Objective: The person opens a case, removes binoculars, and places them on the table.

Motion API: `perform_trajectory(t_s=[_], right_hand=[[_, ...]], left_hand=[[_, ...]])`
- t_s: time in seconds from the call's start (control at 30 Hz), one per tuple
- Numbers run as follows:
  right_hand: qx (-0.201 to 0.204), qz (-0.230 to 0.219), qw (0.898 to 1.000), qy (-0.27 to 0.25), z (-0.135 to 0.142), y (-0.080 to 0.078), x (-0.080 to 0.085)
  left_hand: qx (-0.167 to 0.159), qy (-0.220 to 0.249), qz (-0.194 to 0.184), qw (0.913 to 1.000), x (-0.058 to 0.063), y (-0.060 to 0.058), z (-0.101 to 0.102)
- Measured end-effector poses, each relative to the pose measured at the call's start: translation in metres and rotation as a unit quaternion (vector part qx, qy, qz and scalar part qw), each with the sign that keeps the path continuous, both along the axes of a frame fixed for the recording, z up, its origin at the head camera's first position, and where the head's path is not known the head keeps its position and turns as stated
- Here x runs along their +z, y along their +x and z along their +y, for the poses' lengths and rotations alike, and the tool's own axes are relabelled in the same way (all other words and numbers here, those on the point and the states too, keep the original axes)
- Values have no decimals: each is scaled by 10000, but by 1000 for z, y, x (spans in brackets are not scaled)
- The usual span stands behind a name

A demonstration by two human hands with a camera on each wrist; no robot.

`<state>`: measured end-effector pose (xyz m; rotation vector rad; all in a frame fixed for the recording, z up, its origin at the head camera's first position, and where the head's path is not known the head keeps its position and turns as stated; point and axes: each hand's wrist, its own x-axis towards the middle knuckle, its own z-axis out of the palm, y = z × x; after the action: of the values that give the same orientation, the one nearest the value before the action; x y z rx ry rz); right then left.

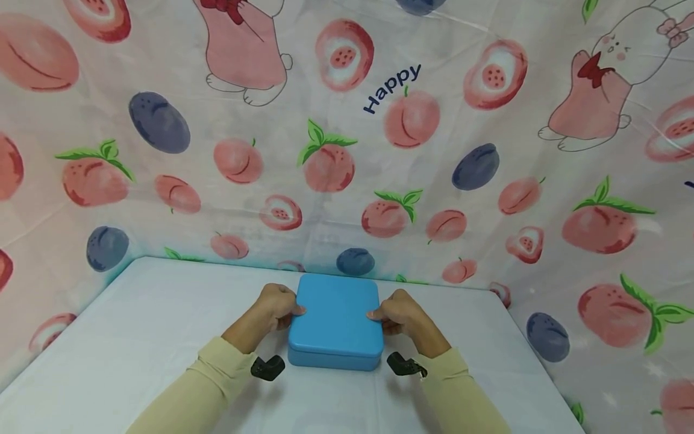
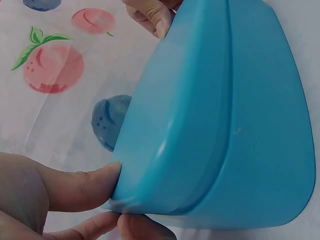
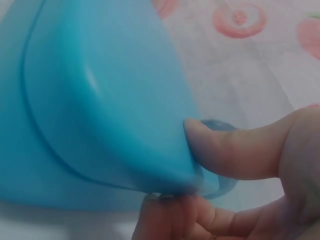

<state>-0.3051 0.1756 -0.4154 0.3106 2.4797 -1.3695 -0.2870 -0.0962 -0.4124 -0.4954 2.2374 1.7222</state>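
Note:
A blue lidded box (image 1: 337, 316) with rounded corners sits on the white table, its lid on. My left hand (image 1: 278, 306) grips the box's left side and my right hand (image 1: 402, 312) grips the right side. In the left wrist view, the left thumb (image 2: 82, 187) lies on the lid's top edge while the fingers curl at the side below. The right wrist view has the right thumb (image 3: 235, 147) on the lid's edge, with fingertips (image 3: 167, 212) at the lower rim of the lid. The inside of the box is hidden.
The white table (image 1: 179, 319) stretches to both sides of the box. Behind and beside it hangs a cloth (image 1: 325, 241) printed with peaches, blue fruit and rabbits. Small black devices (image 1: 268, 367) sit near both wrists, below beige sleeves (image 1: 195, 389).

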Motion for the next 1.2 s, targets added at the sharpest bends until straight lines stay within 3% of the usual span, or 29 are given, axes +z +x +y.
perform_trajectory(t_s=[0.47,1.07,1.2], right_hand=[[193,-11,9997,127,-1,1,0],[614,375,9968,-350,1,9,-15],[554,407,9970,-351,1,10,-17]], left_hand=[[-8,277,-127,9995,-4,-1,-4],[-267,635,-149,9975,-6,-4,-9],[-320,667,-98,9972,-7,-3,-9]])
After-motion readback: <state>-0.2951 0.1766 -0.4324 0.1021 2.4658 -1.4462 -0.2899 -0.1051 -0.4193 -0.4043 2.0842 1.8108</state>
